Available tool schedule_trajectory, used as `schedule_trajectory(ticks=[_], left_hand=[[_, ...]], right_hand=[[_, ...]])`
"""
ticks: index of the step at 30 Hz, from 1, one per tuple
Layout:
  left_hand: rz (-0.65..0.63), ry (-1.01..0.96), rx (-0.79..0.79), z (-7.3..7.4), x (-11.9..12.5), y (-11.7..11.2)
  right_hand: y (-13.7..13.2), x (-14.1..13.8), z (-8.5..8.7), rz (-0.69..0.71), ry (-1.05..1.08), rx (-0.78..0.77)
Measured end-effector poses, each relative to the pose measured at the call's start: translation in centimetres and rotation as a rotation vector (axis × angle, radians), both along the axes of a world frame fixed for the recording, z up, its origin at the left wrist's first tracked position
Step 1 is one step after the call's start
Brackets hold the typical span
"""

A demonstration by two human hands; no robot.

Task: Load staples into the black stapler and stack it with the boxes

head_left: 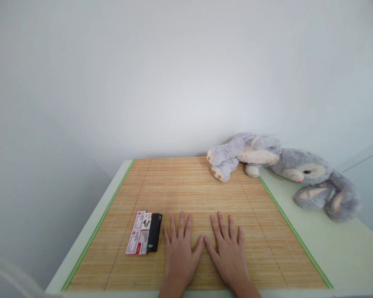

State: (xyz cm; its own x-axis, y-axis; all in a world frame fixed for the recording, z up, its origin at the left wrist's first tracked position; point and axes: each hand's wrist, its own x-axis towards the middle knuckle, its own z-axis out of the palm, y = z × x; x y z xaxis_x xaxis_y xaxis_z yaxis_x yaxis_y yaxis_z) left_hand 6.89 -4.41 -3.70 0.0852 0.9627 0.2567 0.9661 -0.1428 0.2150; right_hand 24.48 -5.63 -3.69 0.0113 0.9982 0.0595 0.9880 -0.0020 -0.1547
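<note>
My left hand lies palm down on the bamboo mat with its fingers spread. Beside it, also flat and spread, rests my right hand; the two thumb tips nearly meet. Neither hand holds anything. Just left of my left hand is a long black object, possibly a stapler. Against its left side sit two small white and red boxes, one farther away and one nearer, which look like staple boxes. Their printing is too small to read.
A grey plush rabbit lies on its side at the back right, partly on the mat and partly on the pale table. A white wall rises behind the table. Something pale and blurred shows at the lower left.
</note>
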Motion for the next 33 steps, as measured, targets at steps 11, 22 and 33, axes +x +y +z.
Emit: schedule_trajectory(ticks=[11,22,33], left_hand=[[-0.014,0.009,0.0,0.1,-0.1,0.0],[-0.026,-0.057,0.018,-0.2,-0.5,0.1],[-0.348,-0.032,-0.073,-4.4,-1.8,-2.7]], right_hand=[[0.2,-0.1,0.0,-0.008,-0.012,-0.009],[0.9,0.4,1.4,-0.03,0.107,-0.018],[5.0,-11.2,7.2,0.136,0.554,-0.205]])
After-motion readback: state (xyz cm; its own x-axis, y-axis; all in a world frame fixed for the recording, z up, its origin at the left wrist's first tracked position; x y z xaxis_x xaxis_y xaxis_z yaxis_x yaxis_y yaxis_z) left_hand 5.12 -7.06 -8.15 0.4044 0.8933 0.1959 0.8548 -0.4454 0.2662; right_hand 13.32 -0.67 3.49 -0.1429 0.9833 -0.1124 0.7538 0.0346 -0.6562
